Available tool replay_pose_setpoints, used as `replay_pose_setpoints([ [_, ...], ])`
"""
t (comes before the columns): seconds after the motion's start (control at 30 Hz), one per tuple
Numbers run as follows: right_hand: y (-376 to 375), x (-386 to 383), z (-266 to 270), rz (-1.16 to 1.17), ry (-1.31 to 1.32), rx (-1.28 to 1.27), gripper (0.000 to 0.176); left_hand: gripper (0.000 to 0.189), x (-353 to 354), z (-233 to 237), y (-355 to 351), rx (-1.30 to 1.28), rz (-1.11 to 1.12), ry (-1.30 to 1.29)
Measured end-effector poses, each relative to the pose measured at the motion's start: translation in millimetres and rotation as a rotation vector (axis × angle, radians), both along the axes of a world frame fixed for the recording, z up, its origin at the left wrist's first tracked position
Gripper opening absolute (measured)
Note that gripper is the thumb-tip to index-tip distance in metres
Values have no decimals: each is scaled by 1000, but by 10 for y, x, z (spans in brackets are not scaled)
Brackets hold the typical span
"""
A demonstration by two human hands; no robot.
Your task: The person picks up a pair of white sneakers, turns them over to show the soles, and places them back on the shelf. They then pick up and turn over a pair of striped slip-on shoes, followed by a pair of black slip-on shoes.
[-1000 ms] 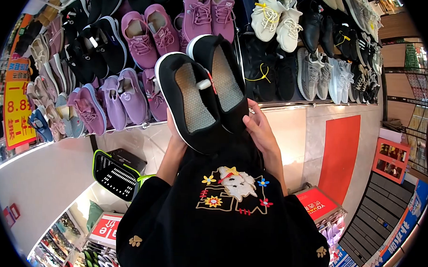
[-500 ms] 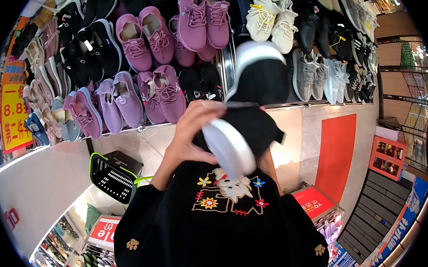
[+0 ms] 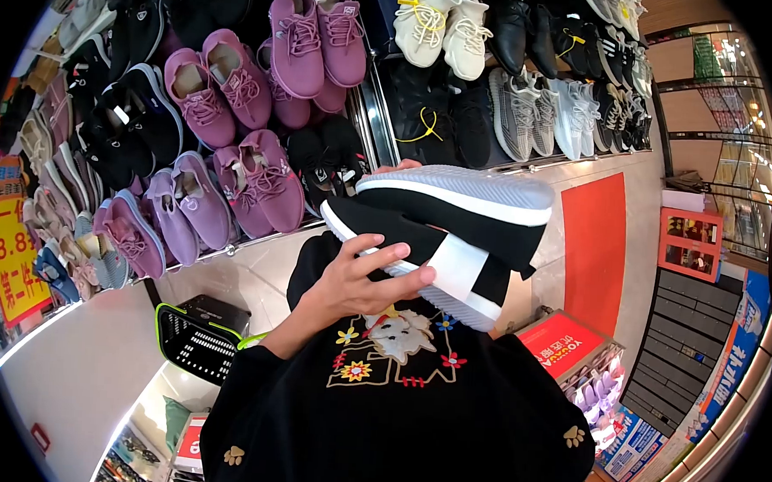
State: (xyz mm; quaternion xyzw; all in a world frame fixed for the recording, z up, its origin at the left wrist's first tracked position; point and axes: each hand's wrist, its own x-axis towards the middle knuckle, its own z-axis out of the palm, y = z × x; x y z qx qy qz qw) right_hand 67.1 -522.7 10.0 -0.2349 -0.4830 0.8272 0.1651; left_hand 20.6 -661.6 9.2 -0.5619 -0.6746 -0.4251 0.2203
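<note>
A pair of black shoes with thick white soles is held in front of my chest, one above the other and lying nearly sideways. My left hand (image 3: 367, 276) is closed on the lower shoe (image 3: 378, 228), its fingers spread along the side near a white patch or label (image 3: 458, 266). The upper shoe (image 3: 464, 217) shows its grey ribbed underside turned up. Behind its far end, fingertips of my right hand (image 3: 400, 166) curl into sight; the rest of that hand is hidden by the shoes. A black basket with a green rim (image 3: 165, 317) hangs by my left forearm.
Shelves ahead carry rows of purple shoes (image 3: 278, 185), black shoes (image 3: 158, 102), cream sneakers (image 3: 465, 46) and grey sneakers (image 3: 514, 117). A red floor strip (image 3: 591, 250) lies to the right. A red-topped display box (image 3: 562, 343) stands by my right side.
The two shoes have come together and turned lengthwise across my view. My left hand has moved from one shoe's sole to its side. The shelves have shifted left in view.
</note>
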Motion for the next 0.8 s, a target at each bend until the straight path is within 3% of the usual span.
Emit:
replay_pose_setpoints([
  [0.17,40,-37,-6,-8,-98,-63,43,45,-54,96,38,-27,99,-140],
  [0.2,40,-65,-10,-9,-114,-78,43,52,-87,159,63,-37,122,-200],
  [0.23,32,-91,-27,-7,-131,-95,43,75,-88,184,70,-87,170,-281],
  [0.3,39,-112,-66,3,-162,-121,42,78,-100,299,155,-76,314,-432],
  [0.37,98,-152,-145,28,-187,-142,42,94,-187,280,174,-14,341,-489],
  [0.47,291,-133,-485,132,-153,-136,42,88,-263,138,93,75,274,-797],
  [0.57,375,-122,-548,204,-228,-225,37,52,-286,78,130,256,233,-1116],
  [0.6,387,-89,-612,213,-265,-275,39,44,-309,35,126,320,181,-1102],
  [0.8,327,20,-768,195,-301,-475,40,37,-226,52,3,495,42,-1467],
])
